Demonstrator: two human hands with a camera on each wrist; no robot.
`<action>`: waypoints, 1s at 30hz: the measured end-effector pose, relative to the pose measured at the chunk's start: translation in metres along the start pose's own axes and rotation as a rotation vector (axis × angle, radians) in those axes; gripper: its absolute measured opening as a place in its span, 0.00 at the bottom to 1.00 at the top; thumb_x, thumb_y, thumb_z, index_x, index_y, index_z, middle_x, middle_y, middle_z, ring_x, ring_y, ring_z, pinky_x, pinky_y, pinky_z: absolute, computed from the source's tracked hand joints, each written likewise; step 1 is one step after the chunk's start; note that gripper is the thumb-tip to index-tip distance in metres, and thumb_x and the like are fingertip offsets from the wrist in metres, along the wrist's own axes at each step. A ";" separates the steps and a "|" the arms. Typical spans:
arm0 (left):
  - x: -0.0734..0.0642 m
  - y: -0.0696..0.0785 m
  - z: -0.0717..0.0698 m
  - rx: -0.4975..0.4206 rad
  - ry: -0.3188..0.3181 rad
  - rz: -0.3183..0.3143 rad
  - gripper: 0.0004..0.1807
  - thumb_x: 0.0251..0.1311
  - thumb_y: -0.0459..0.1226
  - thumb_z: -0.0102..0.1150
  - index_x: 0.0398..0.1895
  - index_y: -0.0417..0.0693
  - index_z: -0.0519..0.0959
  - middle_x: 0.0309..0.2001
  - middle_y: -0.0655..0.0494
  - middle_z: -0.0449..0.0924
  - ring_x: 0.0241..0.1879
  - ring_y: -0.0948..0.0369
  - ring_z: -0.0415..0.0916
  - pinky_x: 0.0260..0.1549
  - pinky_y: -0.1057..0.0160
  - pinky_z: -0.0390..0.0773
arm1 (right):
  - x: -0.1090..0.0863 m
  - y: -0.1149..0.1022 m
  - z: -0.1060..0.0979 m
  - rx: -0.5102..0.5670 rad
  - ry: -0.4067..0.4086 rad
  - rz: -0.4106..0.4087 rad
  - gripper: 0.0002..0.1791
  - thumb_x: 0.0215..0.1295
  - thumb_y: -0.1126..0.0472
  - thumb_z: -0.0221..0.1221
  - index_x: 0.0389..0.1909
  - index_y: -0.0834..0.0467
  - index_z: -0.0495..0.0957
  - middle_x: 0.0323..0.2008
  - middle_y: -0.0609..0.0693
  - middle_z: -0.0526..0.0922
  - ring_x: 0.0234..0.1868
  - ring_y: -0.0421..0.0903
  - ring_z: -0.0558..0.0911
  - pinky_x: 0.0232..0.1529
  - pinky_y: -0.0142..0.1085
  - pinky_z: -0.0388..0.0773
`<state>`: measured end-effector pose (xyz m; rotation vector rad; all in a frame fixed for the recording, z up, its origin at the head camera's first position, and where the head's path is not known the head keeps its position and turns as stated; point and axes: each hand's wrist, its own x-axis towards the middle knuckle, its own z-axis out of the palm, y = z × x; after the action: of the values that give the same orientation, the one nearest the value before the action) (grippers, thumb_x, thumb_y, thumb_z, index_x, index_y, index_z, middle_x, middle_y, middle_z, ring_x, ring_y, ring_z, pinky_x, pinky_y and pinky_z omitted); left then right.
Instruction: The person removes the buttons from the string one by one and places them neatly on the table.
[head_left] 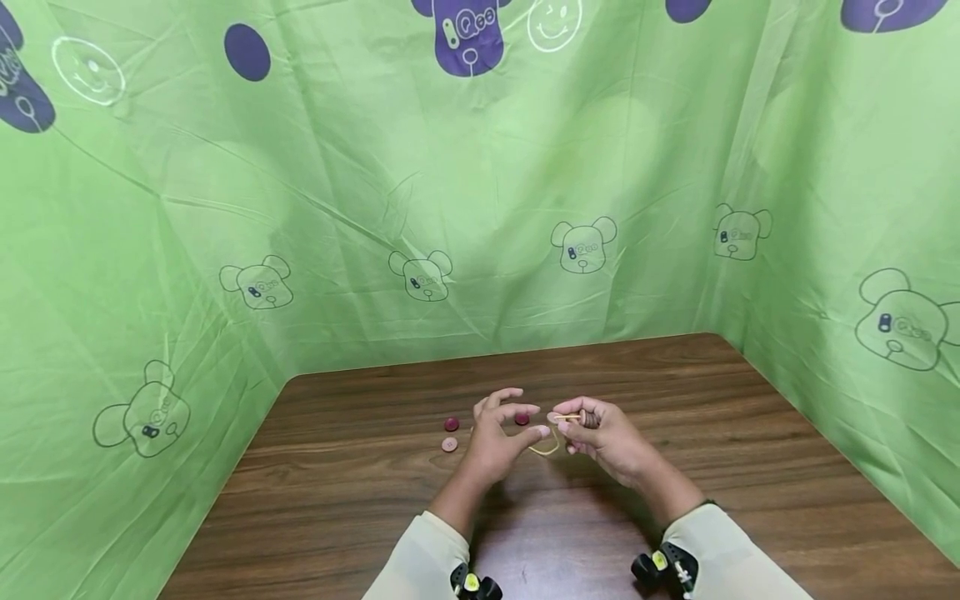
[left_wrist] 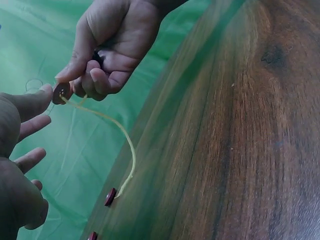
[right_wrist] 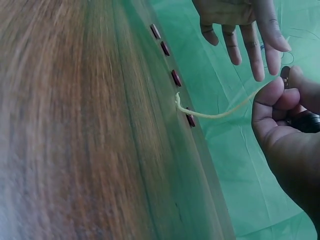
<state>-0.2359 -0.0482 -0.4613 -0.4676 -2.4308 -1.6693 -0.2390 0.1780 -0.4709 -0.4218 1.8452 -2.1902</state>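
My right hand (head_left: 611, 443) pinches a small pinkish-brown button (left_wrist: 61, 93) between thumb and finger. A yellow cord (left_wrist: 120, 125) passes through the button and hangs in a loop, its far end low by the tabletop. Something dark (right_wrist: 306, 121) is tucked inside the curled fingers of that hand; its kind is unclear. My left hand (head_left: 491, 442) is just left of the button, fingers spread and apart, with nothing seen in its grasp. Its thumb tip is close to the button; contact cannot be made out. Behind the left fingers lies a maroon button (head_left: 522, 419).
Left of the hands, another maroon button (head_left: 451, 424) and a pink button (head_left: 449, 445) lie on the brown wooden table (head_left: 337, 500). A green printed cloth (head_left: 495, 183) encloses its back and sides.
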 end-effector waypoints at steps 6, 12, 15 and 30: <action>0.000 0.001 0.000 -0.014 -0.015 0.009 0.15 0.61 0.40 0.80 0.50 0.48 0.93 0.72 0.53 0.78 0.80 0.43 0.57 0.76 0.31 0.60 | 0.000 0.000 0.003 -0.016 -0.031 -0.009 0.12 0.77 0.69 0.64 0.57 0.67 0.79 0.42 0.43 0.91 0.35 0.37 0.83 0.40 0.30 0.84; -0.002 -0.001 0.000 -0.051 -0.054 0.003 0.13 0.64 0.41 0.79 0.50 0.48 0.93 0.73 0.54 0.77 0.80 0.43 0.57 0.76 0.30 0.58 | -0.001 0.000 0.004 -0.029 -0.085 -0.029 0.13 0.77 0.70 0.63 0.57 0.69 0.78 0.39 0.44 0.91 0.35 0.37 0.83 0.40 0.30 0.84; -0.002 -0.001 0.000 -0.057 -0.056 0.009 0.13 0.64 0.42 0.79 0.48 0.47 0.93 0.73 0.54 0.78 0.79 0.43 0.57 0.75 0.30 0.58 | -0.001 0.001 0.005 -0.041 -0.095 -0.036 0.12 0.77 0.70 0.63 0.57 0.69 0.78 0.38 0.44 0.90 0.34 0.37 0.83 0.40 0.30 0.84; -0.002 -0.003 0.002 -0.041 -0.072 0.094 0.08 0.67 0.40 0.76 0.45 0.47 0.93 0.73 0.48 0.78 0.80 0.42 0.57 0.77 0.28 0.52 | -0.003 -0.002 0.006 0.024 -0.119 -0.055 0.11 0.77 0.72 0.62 0.56 0.64 0.80 0.42 0.45 0.92 0.34 0.37 0.84 0.38 0.30 0.84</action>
<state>-0.2351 -0.0480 -0.4654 -0.6480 -2.3874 -1.6952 -0.2337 0.1739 -0.4683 -0.5906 1.7630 -2.1698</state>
